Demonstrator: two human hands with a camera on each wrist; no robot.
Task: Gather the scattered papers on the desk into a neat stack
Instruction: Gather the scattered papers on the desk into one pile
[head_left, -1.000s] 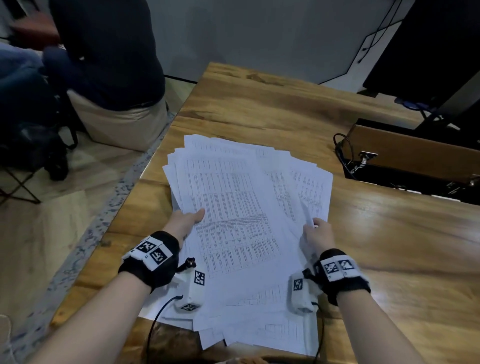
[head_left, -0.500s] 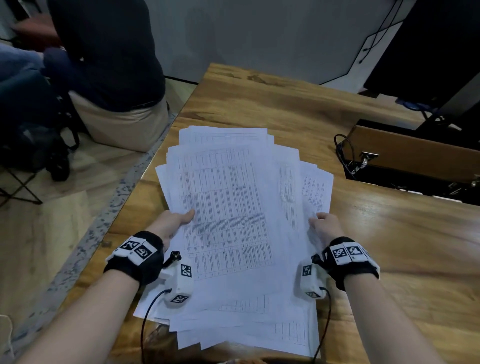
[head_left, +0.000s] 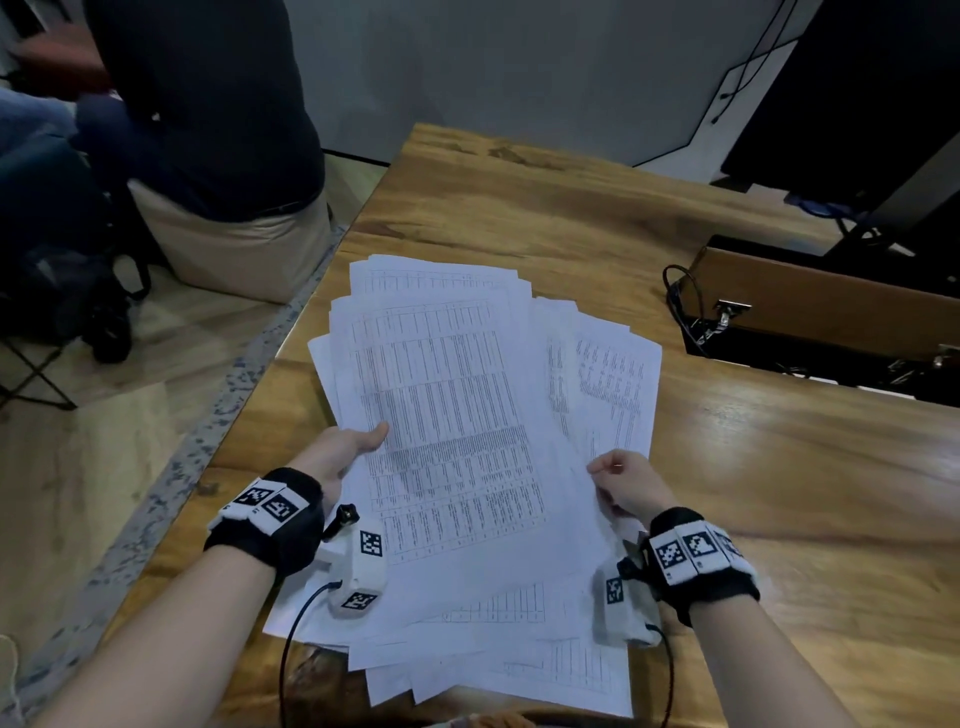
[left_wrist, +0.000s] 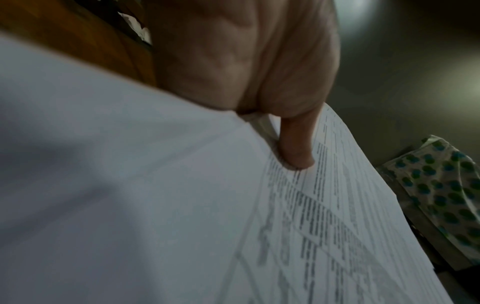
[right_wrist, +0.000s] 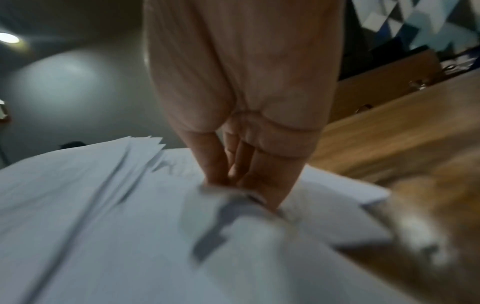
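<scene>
Since the earlier frames both wrists have drawn apart and back, and the fanned white printed paper sheets (head_left: 457, 426) sit squarer. Left hand (head_left: 340, 449) pinches the bundle's left edge, thumb on top; right hand (head_left: 626, 486) grips the right edge, fingers curled under. Sheets are gathered over the near end of the brown wooden desk (head_left: 779, 467), none loose elsewhere. Left to do, likely: edges still splayed, need squaring.

Head view downward; wrist views close along papers (head_left: 457, 415).

White papers (head_left: 457, 415) (black tables); brown desk (head_left: 779, 493).
</scene>
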